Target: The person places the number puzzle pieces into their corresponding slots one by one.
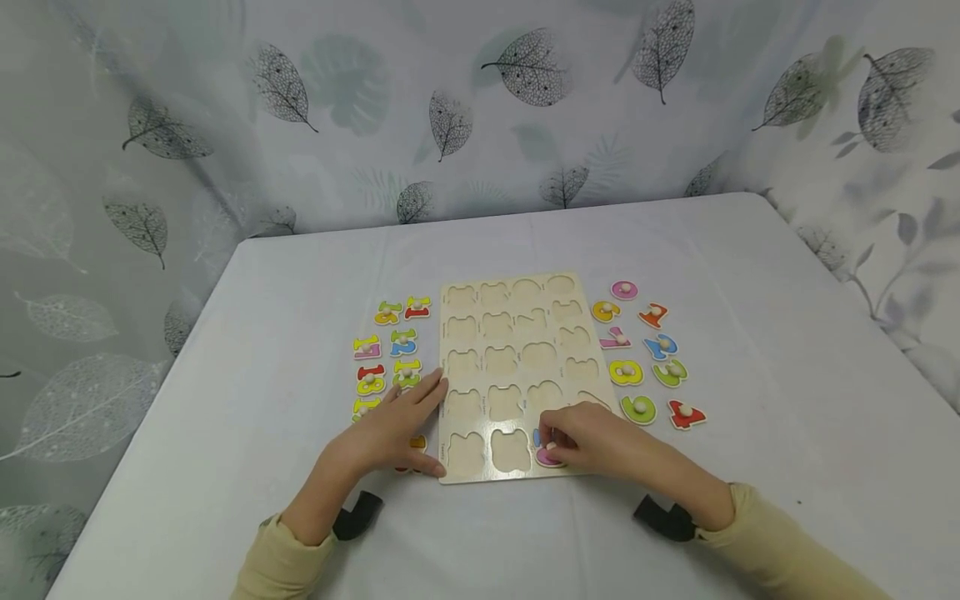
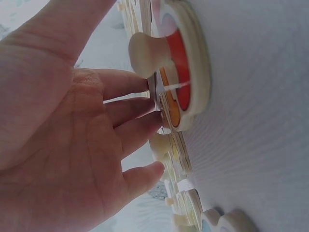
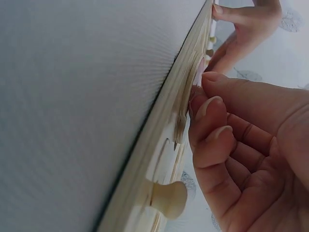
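A wooden number puzzle board (image 1: 480, 425) with several recesses lies flat on the table. My right hand (image 1: 600, 437) pinches a pink and blue number piece (image 1: 550, 457) by its knob, over the third recess of the bottom row. In the right wrist view that piece (image 3: 186, 104) sits against the board's face; whether it is fully seated I cannot tell. Nearer that camera, another piece's wooden knob (image 3: 169, 199) stands up from the board. My left hand (image 1: 393, 429) rests along the board's left edge, fingers spread, partly covering number pieces. A red and orange piece (image 2: 179, 82) lies beside its fingers.
Two-digit pieces, such as a red and yellow 18 (image 1: 371, 380), lie left of the board. Single-digit pieces, including a red 4 (image 1: 686, 414) and a green 3 (image 1: 670, 372), lie to the right. A white cloth covers the table (image 1: 750, 333); leaf-printed curtains (image 1: 480, 125) hang behind.
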A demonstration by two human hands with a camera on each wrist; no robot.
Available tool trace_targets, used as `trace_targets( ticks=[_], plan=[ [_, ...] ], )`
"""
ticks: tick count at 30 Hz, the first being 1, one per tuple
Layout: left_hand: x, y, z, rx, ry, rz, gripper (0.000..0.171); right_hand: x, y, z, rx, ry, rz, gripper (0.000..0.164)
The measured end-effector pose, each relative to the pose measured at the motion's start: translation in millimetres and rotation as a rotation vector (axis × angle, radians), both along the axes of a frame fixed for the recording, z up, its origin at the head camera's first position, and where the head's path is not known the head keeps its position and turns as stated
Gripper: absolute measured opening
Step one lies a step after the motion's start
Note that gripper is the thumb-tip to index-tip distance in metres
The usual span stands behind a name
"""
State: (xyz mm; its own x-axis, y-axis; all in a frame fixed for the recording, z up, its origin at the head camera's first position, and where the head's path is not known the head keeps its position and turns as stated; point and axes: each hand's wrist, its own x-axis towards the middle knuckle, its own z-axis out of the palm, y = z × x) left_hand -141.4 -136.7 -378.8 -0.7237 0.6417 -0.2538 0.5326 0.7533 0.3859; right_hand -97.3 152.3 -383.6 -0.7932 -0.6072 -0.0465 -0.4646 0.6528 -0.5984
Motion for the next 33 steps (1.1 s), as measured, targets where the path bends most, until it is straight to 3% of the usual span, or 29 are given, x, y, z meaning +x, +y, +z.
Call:
trace_targets(
  ticks=[16,22,33],
  plan=[
    [-0.4,0,-0.2,-0.003,-0.005,-0.001,0.108,2.4,3,0.7,0.031,0.013,0.002,0.014],
    [0.2,-1,-0.7,-0.007,-0.008,0.003,0.108,1.4,13,5.5,0.019,-0.021,0.007,0.019],
    [1.3,-1,-1.1,-0.009,0.004,0.002,0.107,-3.0,77,25.5,0.074,-0.026,-0.225,0.019]
  ],
)
